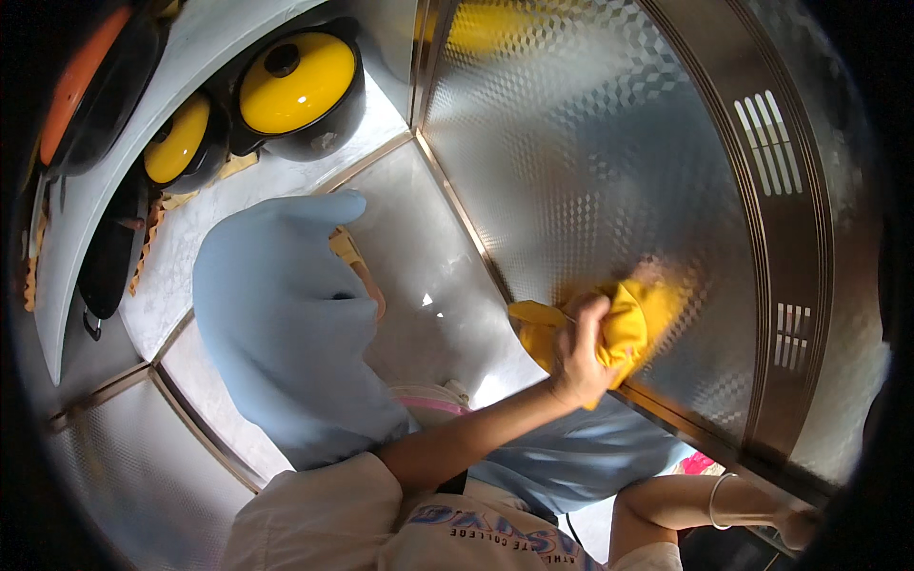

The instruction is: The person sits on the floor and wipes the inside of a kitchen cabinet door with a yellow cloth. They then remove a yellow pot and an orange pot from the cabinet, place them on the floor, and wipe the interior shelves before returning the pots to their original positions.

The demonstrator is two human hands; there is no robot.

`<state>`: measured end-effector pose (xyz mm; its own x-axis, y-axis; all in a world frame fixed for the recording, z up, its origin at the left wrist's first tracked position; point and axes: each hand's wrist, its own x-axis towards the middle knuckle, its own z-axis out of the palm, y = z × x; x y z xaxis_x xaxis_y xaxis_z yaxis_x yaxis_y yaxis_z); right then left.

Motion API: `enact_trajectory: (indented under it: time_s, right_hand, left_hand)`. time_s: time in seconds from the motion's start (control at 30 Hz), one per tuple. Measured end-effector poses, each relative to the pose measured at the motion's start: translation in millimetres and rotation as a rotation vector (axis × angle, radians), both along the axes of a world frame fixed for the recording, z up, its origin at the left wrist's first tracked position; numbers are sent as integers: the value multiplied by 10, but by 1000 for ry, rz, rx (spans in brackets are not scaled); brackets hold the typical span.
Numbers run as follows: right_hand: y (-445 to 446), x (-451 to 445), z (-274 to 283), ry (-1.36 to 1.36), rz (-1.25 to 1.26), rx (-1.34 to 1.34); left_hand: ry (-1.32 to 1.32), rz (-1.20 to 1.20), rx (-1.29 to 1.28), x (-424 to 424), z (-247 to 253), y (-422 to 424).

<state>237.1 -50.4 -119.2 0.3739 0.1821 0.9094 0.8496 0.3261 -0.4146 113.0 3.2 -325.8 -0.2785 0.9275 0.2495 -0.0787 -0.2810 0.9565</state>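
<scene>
My left hand (582, 357) grips a bunched yellow cloth (628, 328) and presses it against a shiny metal panel (585, 178) with an embossed cube pattern. The panel reflects the cloth. One loose fold hangs on the near side of the wrist. At the lower right edge, my right hand (796, 527) is at the dark frame; a pale bangle (714, 499) circles that wrist. Its fingers are too dim to make out. My bent leg in light blue trousers (285, 307) covers much of the smooth grey surface (443, 264) beside the panel.
Two black pots with yellow lids, a large one (300, 86) and a small one (178, 139), stand beyond my knee. A curved white shelf edge (128, 128) runs past an orange-and-black pan (93, 93) and a black pan (107, 264). Vent slots (770, 143) pierce the right-hand frame.
</scene>
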Motion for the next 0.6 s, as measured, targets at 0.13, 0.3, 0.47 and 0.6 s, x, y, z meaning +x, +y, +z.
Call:
enact_trajectory:
  time_s: [0.13, 0.3, 0.47, 0.6]
  right_hand:
    - [-80, -17, -1, -10, -29, 19]
    - [-52, 6, -34, -7, -2, 18]
    - [-47, 45, -37, 7, -6, 15]
    - [-58, 45, 10, 6, -16, 31]
  left_hand:
    - [-27, 118, -574, -133, -538, 364]
    - [218, 251, -716, -247, -1168, 475]
    - [-2, 89, -245, -136, -83, 275]
    - [-16, 107, -375, -229, -346, 364]
